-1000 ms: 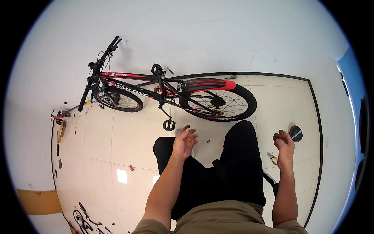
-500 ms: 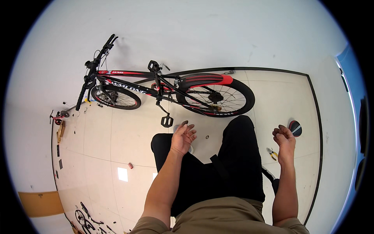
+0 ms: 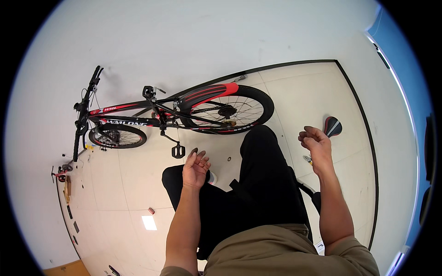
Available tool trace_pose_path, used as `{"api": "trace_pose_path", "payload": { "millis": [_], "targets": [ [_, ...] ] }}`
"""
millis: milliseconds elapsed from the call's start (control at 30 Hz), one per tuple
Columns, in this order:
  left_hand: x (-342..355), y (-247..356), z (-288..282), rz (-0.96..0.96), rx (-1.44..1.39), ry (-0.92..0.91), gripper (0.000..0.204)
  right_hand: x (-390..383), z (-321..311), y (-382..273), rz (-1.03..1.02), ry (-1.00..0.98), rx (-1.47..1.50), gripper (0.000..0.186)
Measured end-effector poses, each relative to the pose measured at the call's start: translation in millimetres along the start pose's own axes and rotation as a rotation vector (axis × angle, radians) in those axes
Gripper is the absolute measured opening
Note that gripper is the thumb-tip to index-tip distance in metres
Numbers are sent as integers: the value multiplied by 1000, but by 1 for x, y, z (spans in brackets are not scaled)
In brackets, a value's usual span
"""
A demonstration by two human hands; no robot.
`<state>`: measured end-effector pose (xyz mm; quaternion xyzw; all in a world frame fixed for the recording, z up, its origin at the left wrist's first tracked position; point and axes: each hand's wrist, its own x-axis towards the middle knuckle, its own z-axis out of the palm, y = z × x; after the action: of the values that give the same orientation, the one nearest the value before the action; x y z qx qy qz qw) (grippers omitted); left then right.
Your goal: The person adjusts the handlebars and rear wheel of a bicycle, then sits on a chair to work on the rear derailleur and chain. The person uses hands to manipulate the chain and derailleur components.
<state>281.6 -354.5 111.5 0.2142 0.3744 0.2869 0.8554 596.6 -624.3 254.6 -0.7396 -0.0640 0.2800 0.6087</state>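
My left hand [image 3: 196, 170] hovers above my left knee, palm up, fingers apart and holding nothing. Darkened fingertips show on it. Just beyond it is the pedal [image 3: 178, 152] of a black and red bicycle [image 3: 162, 120], which stands along the wall without a saddle. My right hand [image 3: 317, 146] is raised to the right of my right knee, fingers loosely bent, with nothing visible in them. A black and red bicycle saddle [image 3: 334, 127] lies on the floor just past that hand. Yellow-handled pliers [image 3: 307, 159] lie beside its wrist, partly hidden.
A small ring [image 3: 229, 159] lies on the floor between my knees and the rear wheel. Farther left are a small red block [image 3: 151, 210], a cardboard piece [image 3: 67, 189] and a small red wheeled thing [image 3: 63, 172]. A curved black part [image 3: 315, 198] shows beside my right thigh.
The view has turned right, so the bicycle and floor things sit farther left. My right hand now covers part of the pliers. Both hands keep much the same pose.
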Motion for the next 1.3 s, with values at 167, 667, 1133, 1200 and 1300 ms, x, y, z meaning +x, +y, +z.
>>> {"api": "trace_pose_path", "payload": {
  "millis": [167, 667, 1133, 1200, 1300],
  "targets": [
    [5, -13, 5, -18, 14, -15, 41, 5, -14, 10, 22, -4, -32, 48],
    [15, -41, 15, -90, 14, -15, 35, 15, -41, 40, -210, 36, -323, 38],
    [38, -18, 10, -26, -125, -82, 41, 66, -29, 49, -143, 55, -379, 38],
    [55, -19, 11, -49, -133, -100, 42, 79, -27, 70, -110, 22, -372, 36],
    [63, -19, 11, -118, -140, -76, 42, 78, -28, 114, -90, 75, -502, 35]
  ]
}}
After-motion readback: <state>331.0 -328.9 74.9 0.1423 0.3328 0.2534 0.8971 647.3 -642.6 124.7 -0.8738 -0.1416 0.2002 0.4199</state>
